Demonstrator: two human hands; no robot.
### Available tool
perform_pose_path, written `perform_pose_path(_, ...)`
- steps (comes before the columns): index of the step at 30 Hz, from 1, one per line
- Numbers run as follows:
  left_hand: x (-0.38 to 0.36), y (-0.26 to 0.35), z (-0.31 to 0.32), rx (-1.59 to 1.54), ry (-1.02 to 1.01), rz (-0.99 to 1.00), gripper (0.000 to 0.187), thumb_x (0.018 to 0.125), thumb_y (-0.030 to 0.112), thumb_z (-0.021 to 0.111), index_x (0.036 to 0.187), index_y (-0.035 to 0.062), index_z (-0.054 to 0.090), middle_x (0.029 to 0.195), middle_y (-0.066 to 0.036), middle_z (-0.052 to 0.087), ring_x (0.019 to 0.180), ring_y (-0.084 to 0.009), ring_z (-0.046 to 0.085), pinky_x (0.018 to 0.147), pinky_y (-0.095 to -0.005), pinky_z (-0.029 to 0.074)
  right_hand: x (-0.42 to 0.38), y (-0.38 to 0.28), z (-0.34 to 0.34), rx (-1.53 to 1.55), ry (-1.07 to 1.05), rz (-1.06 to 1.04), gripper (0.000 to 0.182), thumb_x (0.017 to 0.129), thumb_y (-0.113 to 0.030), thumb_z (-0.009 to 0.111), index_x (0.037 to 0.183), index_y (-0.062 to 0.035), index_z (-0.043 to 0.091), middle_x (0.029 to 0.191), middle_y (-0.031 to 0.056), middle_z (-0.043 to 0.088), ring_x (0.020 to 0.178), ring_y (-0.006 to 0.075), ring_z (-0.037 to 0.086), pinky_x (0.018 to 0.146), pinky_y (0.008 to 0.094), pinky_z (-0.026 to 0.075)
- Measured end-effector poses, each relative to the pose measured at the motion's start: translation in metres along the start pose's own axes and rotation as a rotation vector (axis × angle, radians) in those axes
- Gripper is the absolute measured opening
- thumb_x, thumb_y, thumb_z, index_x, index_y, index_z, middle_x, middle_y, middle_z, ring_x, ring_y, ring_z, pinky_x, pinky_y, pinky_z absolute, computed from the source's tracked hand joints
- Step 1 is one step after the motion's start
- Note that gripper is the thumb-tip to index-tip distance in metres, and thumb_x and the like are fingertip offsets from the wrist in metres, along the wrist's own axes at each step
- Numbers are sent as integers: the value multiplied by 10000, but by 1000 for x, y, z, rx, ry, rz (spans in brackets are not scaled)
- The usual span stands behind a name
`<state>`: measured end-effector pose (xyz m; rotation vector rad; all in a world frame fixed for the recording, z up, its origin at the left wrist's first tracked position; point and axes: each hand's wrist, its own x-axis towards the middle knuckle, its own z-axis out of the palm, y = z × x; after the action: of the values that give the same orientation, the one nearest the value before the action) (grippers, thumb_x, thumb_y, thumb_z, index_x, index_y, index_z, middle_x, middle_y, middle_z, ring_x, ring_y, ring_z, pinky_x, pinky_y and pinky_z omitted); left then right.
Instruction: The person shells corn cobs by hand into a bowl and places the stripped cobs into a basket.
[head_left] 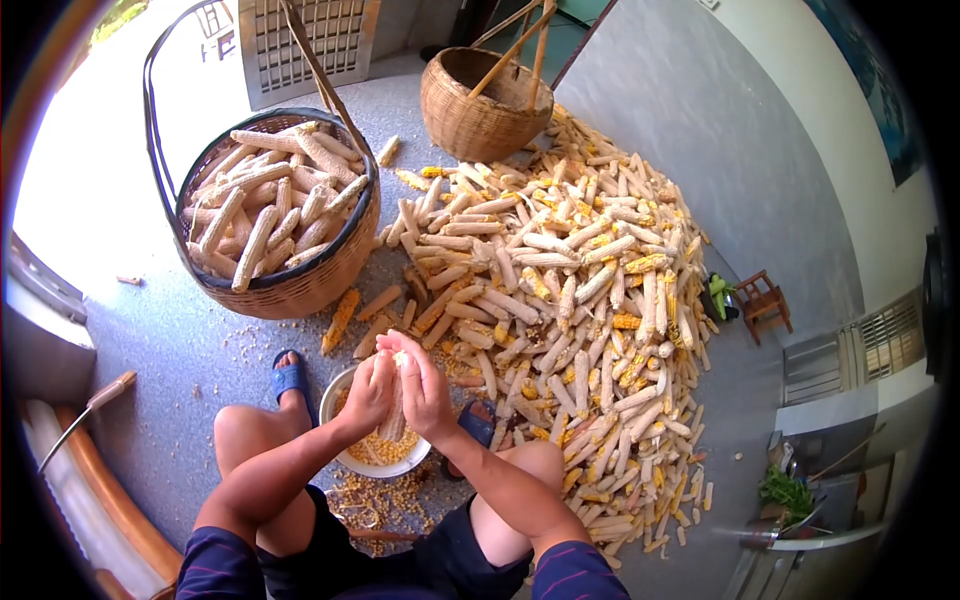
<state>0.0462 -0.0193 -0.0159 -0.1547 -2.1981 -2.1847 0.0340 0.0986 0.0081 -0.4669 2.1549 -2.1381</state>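
Both hands are together over a white bowl (pixel 415 462) of yellow kernels, with a pale corn cob (pixel 393 420) between them. My left hand (pixel 368 392) is wrapped against the cob's left side. On its right side my right hand (pixel 425 388) presses against it, the fingers pointing up and inward. The cob's lower end points down toward the kernels (pixel 375 450) in the bowl, and its upper part is mostly hidden by the hands.
A large pile of cobs (pixel 570 300), some with yellow kernels, spreads on the right. A wicker basket (pixel 290 300) full of cobs stands at upper left, another basket (pixel 480 120) behind the pile. Loose kernels (pixel 380 500) lie below the bowl. A small wooden stool (pixel 763 303) is far right.
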Motion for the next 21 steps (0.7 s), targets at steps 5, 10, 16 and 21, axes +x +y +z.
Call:
perform_pose_path(5, 2, 9, -8, -427, -85, -453, 398, 1026, 298, 333, 873, 12, 564, 730, -100, 621, 595, -182, 584, 544, -296, 470, 2, 2, -10, 386, -185, 57, 410, 1015, -133, 328, 1377, 46, 399, 1375, 197, 490, 1278, 258, 468, 1077, 329, 352)
perform_pose_path(10, 3, 7, -15, -530, -200, -529, 309, 1020, 255, 338, 966, 19, 531, 729, -126, 605, 558, -220, 605, 452, -311, 461, 5, -13, -21, 541, -296, 193, 305, 1017, -166, 447, 1266, 7, 485, 1374, 150, 478, 1260, 191, 454, 1092, 327, 323)
perform_pose_path(16, 0, 0, -4, -338, -96, -335, 337, 1018, 222, 345, 955, -16, 575, 789, -78, 618, 698, -160, 600, 600, -294, 485, 2, 8, -14, 459, -210, 130, 106, 1006, -113, 475, 1032, -31, 537, 1208, 99, 564, 1147, 148, 503, 1039, 305, 365)
perform_pose_path(21, 1, -10, -7, -70, -103, -84, 346, 1024, 223, 341, 1016, -26, 581, 799, -54, 601, 769, -128, 562, 674, -291, 467, 4, 11, -10, 458, -151, 149, 110, 999, -120, 496, 1015, -31, 559, 1210, 105, 581, 1132, 145, 512, 1020, 297, 377)
